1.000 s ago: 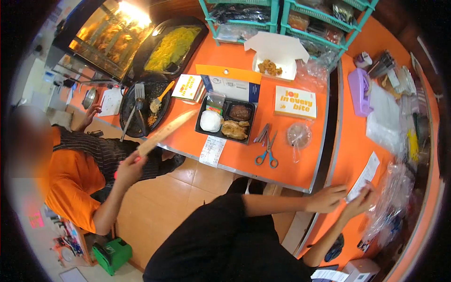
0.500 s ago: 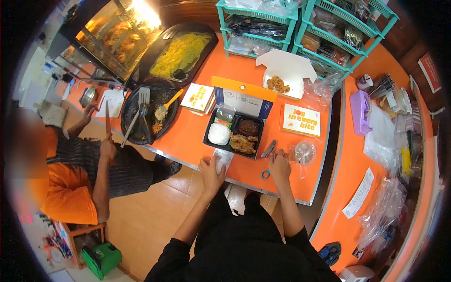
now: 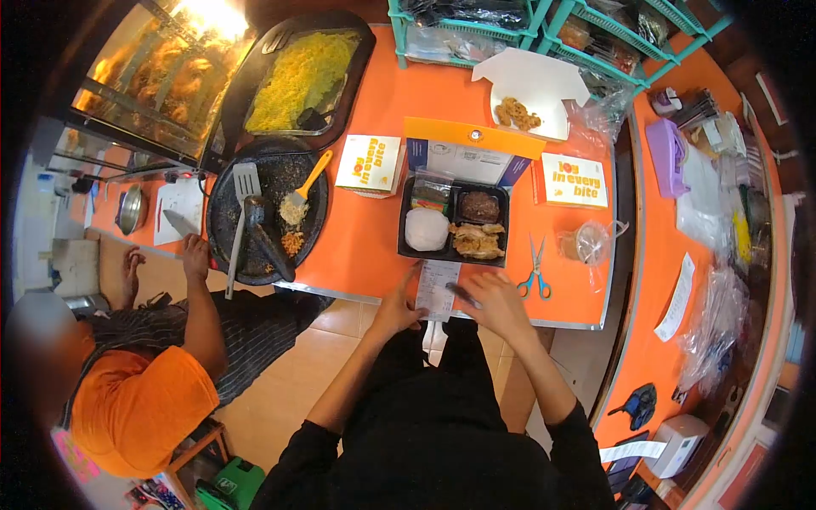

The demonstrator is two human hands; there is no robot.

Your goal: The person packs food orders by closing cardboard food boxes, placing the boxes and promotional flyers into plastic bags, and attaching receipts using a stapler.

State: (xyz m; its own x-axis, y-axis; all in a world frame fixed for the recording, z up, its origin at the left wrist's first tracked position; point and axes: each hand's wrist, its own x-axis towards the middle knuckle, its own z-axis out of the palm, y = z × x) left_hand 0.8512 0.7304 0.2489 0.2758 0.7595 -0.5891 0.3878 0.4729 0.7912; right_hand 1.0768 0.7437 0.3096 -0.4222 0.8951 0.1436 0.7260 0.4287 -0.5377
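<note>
My left hand pinches the left side of a printed receipt at the counter's front edge. On the receipt's right side, my right hand holds a small dark stapler. Just behind the receipt is a black meal tray with white rice, a brown patty, a piece of chicken and a small packet. An orange and blue sleeve stands behind the tray. Blue-handled scissors lie to the right of my right hand.
At the left, a co-worker holds a knife beside a round black stone dish. Printed boxes flank the sleeve. A tied bag, an open white box and green racks are farther right and back.
My right hand has picked up the stapler from beside the scissors and moved left to the receipt. My left hand remains on the receipt. The co-worker's knife has swung lower, over the board.
</note>
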